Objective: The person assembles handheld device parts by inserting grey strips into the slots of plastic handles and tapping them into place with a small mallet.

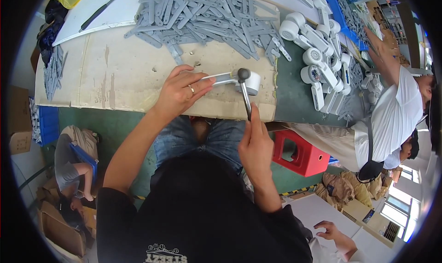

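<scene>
1. Left grip (178,91): clamped on the handle end of a white handheld fan (226,80), fingers and thumb around it.
2. Right grip (256,145): clamped on a hammer (246,95), low on its shaft; hand sits just off the near edge of the desk (286,95).
3. Fan position: over the cardboard sheet (133,74), near the desk's near edge, closer to the sheet's right edge than its left. Can't tell if it rests on the sheet or is held just above.
4. Key relation: fan's long axis runs left-right, round end to the right of left grip. Hammer crosses it near square, head over the neck by the round end. Left grip is nearer the fan; right grip is nearer-side and right of it. Hammer contact: can't tell.
5. Around: grey strips (198,21) heaped toward the far edge; more white fans (322,56) right of the sheet.
</scene>
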The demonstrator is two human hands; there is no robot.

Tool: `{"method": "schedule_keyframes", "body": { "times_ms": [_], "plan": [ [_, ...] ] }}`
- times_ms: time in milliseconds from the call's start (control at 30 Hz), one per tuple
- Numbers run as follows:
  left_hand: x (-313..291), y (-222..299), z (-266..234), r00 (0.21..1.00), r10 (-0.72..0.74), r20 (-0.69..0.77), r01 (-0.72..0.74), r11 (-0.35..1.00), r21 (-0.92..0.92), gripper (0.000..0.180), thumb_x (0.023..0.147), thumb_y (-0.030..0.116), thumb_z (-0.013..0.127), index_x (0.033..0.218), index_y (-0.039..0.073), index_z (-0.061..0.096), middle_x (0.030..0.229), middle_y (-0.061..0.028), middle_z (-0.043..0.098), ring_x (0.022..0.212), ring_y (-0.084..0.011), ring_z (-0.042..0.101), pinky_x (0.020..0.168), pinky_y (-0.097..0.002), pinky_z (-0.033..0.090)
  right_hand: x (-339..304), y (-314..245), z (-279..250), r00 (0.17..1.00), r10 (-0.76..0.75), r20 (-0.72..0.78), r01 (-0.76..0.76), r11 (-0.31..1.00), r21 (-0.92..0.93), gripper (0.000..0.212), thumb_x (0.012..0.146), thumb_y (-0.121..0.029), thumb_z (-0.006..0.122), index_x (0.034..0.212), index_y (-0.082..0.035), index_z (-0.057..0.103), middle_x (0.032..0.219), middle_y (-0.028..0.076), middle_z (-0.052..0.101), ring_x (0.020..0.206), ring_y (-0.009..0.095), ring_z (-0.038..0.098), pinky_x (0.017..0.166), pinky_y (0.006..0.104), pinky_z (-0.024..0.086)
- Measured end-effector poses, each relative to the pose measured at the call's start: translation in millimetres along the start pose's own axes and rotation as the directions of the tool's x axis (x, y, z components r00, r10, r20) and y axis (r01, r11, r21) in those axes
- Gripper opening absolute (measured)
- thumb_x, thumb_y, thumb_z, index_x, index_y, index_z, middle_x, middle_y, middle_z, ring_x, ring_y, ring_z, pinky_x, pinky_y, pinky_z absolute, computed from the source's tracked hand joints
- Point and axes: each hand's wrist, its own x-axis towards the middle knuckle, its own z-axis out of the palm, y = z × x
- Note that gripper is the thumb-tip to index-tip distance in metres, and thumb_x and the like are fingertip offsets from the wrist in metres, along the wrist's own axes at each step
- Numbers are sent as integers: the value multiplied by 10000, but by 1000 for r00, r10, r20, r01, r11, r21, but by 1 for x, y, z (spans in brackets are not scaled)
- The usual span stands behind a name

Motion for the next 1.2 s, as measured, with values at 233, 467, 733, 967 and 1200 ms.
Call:
{"method": "schedule_keyframes", "body": {
  "times_ms": [233,467,733,967,1200],
  "plan": [
    [-10,-1,-1,987,-151,53,153,987,-38,531,794,154,859,1292,109,681,1042,-43,768,905,-203,706,987,-403,478,4,-15,-7,985,-157,-75,165,980,108,522,979,-81,608,1493,-102,518,857,135,629,650,366,628,553,470,492],
    [-16,8,1,900,-422,111,432,896,-100,839,798,203,871,1511,134,434,1024,6,779,927,-174,680,1010,-390,315,-3,-18,-1,987,-129,93,120,988,98,524,965,-73,627,1480,-101,535,802,119,601,606,335,607,524,431,487],
    [-10,3,2,905,-416,91,425,897,-122,819,790,196,871,1490,123,453,1003,-2,783,888,-202,674,988,-389,329,-2,-16,11,978,-171,123,158,981,110,515,968,-87,627,1474,-124,545,804,130,602,598,338,606,526,439,494],
    [-18,-1,8,882,-459,105,469,878,-100,835,746,148,877,1475,125,469,1052,-37,779,1011,-252,651,1018,-419,340,-1,-3,22,973,-137,189,121,988,91,498,975,-118,615,1468,-153,554,811,134,610,631,351,623,558,461,511],
    [-12,7,-4,988,-125,87,139,973,-181,377,820,55,805,1184,107,722,1177,-111,738,1047,-310,685,898,-411,492,17,26,10,989,-143,46,114,915,388,429,1028,-99,579,1454,-65,552,947,145,700,746,249,660,728,319,527]
  ]
}}
